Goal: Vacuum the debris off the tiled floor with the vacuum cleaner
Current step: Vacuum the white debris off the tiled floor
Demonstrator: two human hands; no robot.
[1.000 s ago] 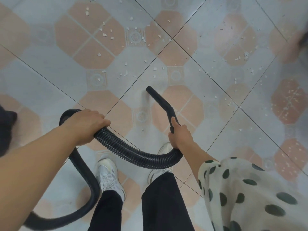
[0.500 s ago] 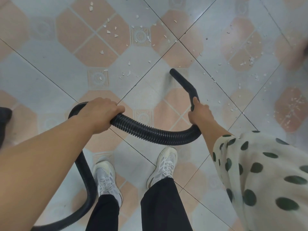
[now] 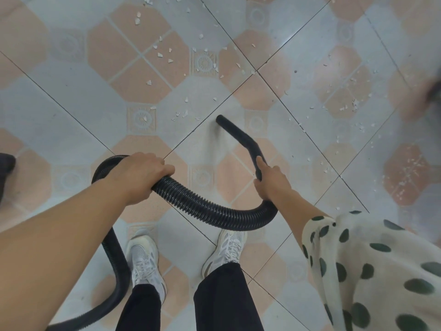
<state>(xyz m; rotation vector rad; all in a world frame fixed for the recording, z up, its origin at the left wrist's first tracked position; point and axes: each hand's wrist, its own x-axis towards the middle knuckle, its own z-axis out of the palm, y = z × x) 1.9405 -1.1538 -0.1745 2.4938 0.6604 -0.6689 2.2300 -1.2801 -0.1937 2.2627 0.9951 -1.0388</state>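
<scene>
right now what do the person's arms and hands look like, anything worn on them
Both hands are bare: no gloves, rings or watch show on the left hand or the right hand. The left forearm is uncovered. The right arm carries a loose cream sleeve with dark green polka dots, ending near the elbow.

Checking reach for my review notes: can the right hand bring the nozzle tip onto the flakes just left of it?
Probably yes. The right hand grips the nozzle, and only bare tile separates its tip from the flakes.
</scene>
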